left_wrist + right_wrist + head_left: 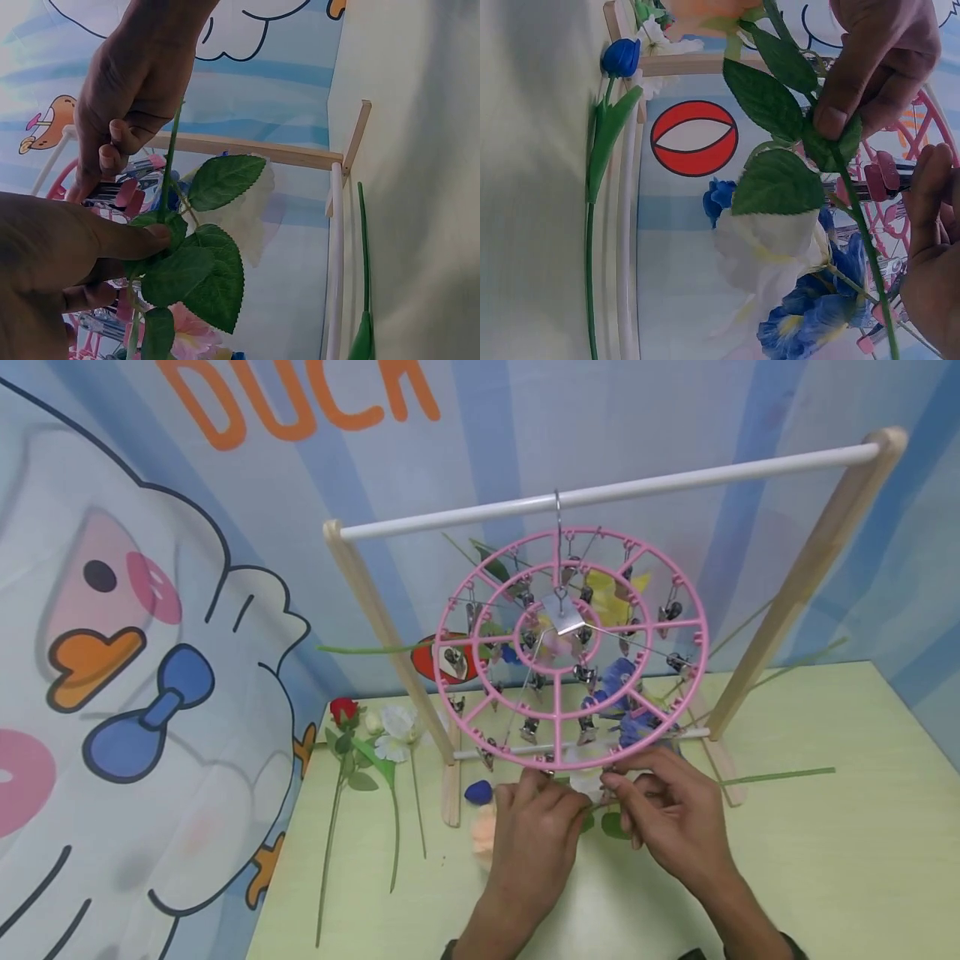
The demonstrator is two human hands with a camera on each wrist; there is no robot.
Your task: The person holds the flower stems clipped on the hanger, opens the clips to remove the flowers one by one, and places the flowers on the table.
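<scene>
My left hand (536, 835) pinches a green-leaved flower stem (862, 232) between thumb and fingers, beneath the near rim of a pink round clip hanger (705, 639). At one end of this stem is a peach flower (483, 837), partly hidden by the left hand in the head view. Beside it, my right hand (682, 827) grips a metal clip with pink tips (112, 193) at the hanger's near edge. The stem passes close to that clip; whether the clip touches it cannot be told. Other clips on the hanger hold blue, white, yellow and pink flowers.
A wooden stand with a white bar (675, 483) carries the hanger by its hook. On the table's left lie a red rose (343, 710) and white flowers (397, 724). A blue tulip (620, 58) lies by the stand's lower bar. Stems stick out at the right.
</scene>
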